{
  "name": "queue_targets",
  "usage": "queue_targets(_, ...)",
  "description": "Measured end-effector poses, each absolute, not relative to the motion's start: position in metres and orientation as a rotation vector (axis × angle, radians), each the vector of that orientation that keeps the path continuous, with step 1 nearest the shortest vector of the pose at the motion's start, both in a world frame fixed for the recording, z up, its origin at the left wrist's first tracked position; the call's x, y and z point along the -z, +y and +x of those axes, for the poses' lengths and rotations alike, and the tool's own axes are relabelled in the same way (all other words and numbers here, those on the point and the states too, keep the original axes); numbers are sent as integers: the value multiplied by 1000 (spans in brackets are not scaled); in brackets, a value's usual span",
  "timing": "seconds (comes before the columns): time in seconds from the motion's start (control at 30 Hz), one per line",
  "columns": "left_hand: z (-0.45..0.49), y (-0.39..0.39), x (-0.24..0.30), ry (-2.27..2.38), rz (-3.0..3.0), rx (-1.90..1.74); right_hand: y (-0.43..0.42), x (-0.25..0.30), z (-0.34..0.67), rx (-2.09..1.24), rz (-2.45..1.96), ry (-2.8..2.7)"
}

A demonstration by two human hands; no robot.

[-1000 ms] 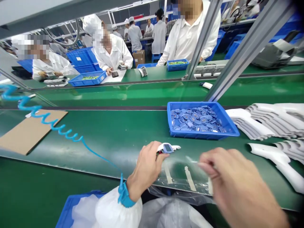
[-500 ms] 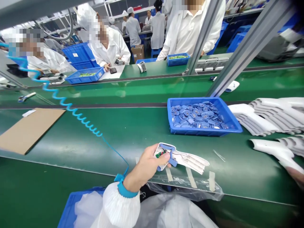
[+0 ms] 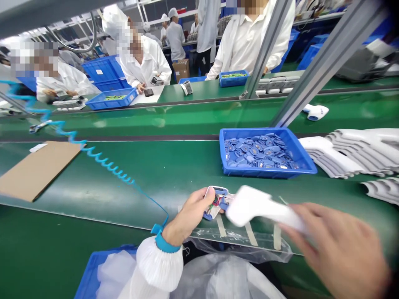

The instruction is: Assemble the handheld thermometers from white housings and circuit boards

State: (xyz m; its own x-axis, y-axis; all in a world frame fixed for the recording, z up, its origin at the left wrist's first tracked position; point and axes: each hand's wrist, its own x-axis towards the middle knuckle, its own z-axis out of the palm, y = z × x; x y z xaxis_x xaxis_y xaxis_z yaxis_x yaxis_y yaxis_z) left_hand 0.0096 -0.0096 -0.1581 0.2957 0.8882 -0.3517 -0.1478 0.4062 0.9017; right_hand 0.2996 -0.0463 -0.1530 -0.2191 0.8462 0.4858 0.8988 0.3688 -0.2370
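Note:
My left hand [image 3: 191, 211] is closed round the head of an open half of a white gun-shaped housing [image 3: 231, 195]. Blue trim, a small circuit board and thin wires show inside it. From the right, my right hand [image 3: 339, 245] grips the handle of a white housing shell [image 3: 249, 203], smeared by motion. The shell's smooth outer side faces up, and its wide end overlaps the open half in view, hiding that half's handle. Whether the two pieces touch, I cannot tell.
A blue bin [image 3: 268, 172] of small blue oval parts stands beyond my hands. White shells [image 3: 358, 153] lie stacked at right. Cardboard [image 3: 40, 170] lies at left, a coiled blue cord [image 3: 109, 166] runs to my left wristband, and co-workers sit across the belt [image 3: 187, 118].
My right hand has picked up the nearest white shell at right and carried it left to the open half. My left thumb has shifted on its piece. A white device on the far belt has moved right.

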Motion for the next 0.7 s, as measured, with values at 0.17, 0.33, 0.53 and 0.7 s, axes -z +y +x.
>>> queue_targets(0.17, 5, -14, 160, 1045, 972, -821, -33, 148, 236, 545, -1215, -2453)
queue_targets(0.33, 3, -18, 156, 1123, 1203, -814, -22, 151, 218, -63, -1305, -2431)
queue_targets(0.53, 3, -20, 138, 1307, 1483, -767, -9, 131, 199, -1047, -1187, -2027)
queue_targets(0.7, 10, -19, 143, 1265, 1727, -644, 3, 131, 144, -556, -1366, -1870)
